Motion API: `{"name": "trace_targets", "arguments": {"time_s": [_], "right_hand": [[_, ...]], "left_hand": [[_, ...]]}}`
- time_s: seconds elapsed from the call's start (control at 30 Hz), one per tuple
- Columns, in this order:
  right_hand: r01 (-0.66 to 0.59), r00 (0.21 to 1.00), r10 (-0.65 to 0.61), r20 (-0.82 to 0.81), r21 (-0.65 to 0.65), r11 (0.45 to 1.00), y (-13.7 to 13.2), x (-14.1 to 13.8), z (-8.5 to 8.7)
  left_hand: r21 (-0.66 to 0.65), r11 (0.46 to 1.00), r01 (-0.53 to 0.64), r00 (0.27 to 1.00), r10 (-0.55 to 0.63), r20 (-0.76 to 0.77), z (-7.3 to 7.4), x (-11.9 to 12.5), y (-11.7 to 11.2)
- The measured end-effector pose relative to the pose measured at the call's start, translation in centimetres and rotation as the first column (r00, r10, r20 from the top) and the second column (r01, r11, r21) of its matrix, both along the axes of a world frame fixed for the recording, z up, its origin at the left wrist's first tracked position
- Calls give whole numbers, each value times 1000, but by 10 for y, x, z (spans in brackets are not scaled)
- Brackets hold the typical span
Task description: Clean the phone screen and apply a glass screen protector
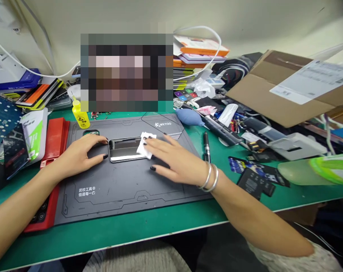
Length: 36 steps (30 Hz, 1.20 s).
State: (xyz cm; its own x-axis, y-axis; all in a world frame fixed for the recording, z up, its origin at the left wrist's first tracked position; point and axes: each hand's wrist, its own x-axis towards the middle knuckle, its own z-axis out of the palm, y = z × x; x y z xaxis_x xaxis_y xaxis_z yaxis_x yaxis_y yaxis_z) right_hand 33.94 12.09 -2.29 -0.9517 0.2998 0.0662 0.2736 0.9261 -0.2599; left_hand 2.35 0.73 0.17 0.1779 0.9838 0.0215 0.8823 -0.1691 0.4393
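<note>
A smartphone (124, 151) lies flat, screen up, on a dark grey work mat (111, 200), its glass reflecting light. At the phone's left end, the thumb and index finger of my left hand (83, 153) brace its edge, spread apart from each other. My right hand (174, 158) presses a folded white wipe (144, 145) onto the right end of the screen with its fingertips, the thumb held apart. The hand and wipe hide the phone's right end. Just behind my left fingers sits a small green-and-dark piece (91, 132), partly covered.
A red tool holder (53, 141) stands left of the mat, with a yellow bottle (81, 115) behind. To the right are a blue air blower (190, 117), a black pen-like tool (206, 147), black batteries (250, 183) and a cardboard box (259, 83). A blurred block covers the back centre.
</note>
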Motion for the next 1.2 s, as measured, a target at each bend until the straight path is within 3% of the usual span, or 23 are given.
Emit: {"name": "trace_targets", "arguments": {"time_s": [0.13,0.3,0.47,0.63,0.77,0.83,1.07,1.2], "right_hand": [[-123,992,124,24,-34,992,-2,0,0],[43,999,-44,29,21,999,1,2,1],[-133,991,133,25,-30,991,-3,1,-1],[23,1000,-23,7,-14,1000,1,3,0],[-163,986,164,5,-95,982,-8,0,2],[-194,981,195,-6,-116,974,-10,0,1],[-25,999,24,-23,-46,999,7,3,-5],[-24,1000,24,-13,-55,998,8,3,-4]], "left_hand": [[5,1000,7,1000,-7,-3,0,0,1],[15,1000,15,1000,-14,-2,-2,-1,2],[26,999,24,1000,-24,-1,-3,-2,1],[32,999,36,999,-36,-5,-4,-2,0],[31,999,32,999,-31,-3,-4,-2,0],[30,999,33,999,-33,-5,-3,-2,1],[22,1000,22,1000,-21,-16,-2,1,1],[13,1000,21,999,-20,-28,-1,1,1]]}}
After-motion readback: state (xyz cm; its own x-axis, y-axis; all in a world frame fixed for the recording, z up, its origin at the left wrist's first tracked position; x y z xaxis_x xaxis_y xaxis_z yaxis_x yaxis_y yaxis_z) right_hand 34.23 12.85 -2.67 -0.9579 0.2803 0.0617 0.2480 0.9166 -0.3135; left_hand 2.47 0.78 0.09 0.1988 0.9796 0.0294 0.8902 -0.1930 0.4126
